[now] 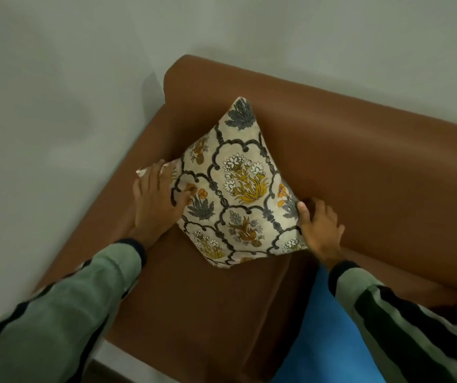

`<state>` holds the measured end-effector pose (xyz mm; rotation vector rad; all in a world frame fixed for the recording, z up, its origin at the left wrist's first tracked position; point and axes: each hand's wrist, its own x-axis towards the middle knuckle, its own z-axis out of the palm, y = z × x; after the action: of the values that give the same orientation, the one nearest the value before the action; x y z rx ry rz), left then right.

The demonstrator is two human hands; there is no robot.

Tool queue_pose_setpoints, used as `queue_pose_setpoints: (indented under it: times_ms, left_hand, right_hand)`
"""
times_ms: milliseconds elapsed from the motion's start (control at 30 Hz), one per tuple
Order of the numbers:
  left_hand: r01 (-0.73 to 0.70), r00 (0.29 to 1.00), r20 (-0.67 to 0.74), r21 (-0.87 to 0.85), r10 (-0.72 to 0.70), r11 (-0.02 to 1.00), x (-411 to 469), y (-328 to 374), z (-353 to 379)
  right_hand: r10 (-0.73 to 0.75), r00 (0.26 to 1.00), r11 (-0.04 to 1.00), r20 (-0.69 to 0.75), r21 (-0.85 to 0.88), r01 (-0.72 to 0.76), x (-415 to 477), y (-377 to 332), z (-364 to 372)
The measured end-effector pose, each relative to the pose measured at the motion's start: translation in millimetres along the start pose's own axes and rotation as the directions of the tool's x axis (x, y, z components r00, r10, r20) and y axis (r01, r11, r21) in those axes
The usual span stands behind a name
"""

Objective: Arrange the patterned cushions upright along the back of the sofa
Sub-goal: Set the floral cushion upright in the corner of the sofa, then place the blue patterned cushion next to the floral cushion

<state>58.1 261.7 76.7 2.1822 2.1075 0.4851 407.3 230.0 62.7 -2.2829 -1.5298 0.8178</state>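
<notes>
A cream cushion (235,189) printed with grey scallops and yellow and orange flowers stands on the seat in the corner of a brown sofa (374,167). It leans against the backrest, one corner pointing up. My left hand (158,200) lies flat on its left side, fingers spread over the fabric. On the cushion's right edge my right hand (318,228) pinches the fabric, the thumb in front and the fingers behind. Both arms wear green sleeves with dark stripes.
The sofa's left armrest (150,150) runs beside the cushion, with a pale wall (56,106) behind and to the left. A blue cloth (327,341) covers the seat at the lower right. Bare brown seat (208,313) lies in front of the cushion.
</notes>
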Motion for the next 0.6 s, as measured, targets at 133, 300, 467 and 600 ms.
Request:
queue_pose_setpoints:
  times_ms: [133, 300, 467, 600]
  left_hand:
    - [-0.165, 0.983, -0.071, 0.025, 0.167, 0.986, -77.8, 46.8, 13.9]
    - [-0.363, 0.907, 0.196, -0.081, 0.372, 0.928, -192.7, 101.1, 51.3]
    - [-0.290, 0.725, 0.581, -0.228, 0.369, 0.929, -315.7, 160.1, 88.4]
    - [-0.258, 0.631, 0.726, -0.138, 0.275, 0.956, -374.2, 196.5, 115.0]
  right_hand:
    - [0.037, 0.998, 0.993, -0.043, -0.106, -0.042, -29.9, 64.3, -26.0]
    - [0.127, 0.984, 0.985, 0.126, -0.129, -0.111, -63.2, 167.7, -51.6]
    - [0.102, 0.927, 0.933, 0.360, -0.359, 0.037, -117.4, 278.9, -80.0]
    - [-0.053, 0.896, 0.720, 0.440, -0.606, 0.340, -164.6, 389.7, -100.9]
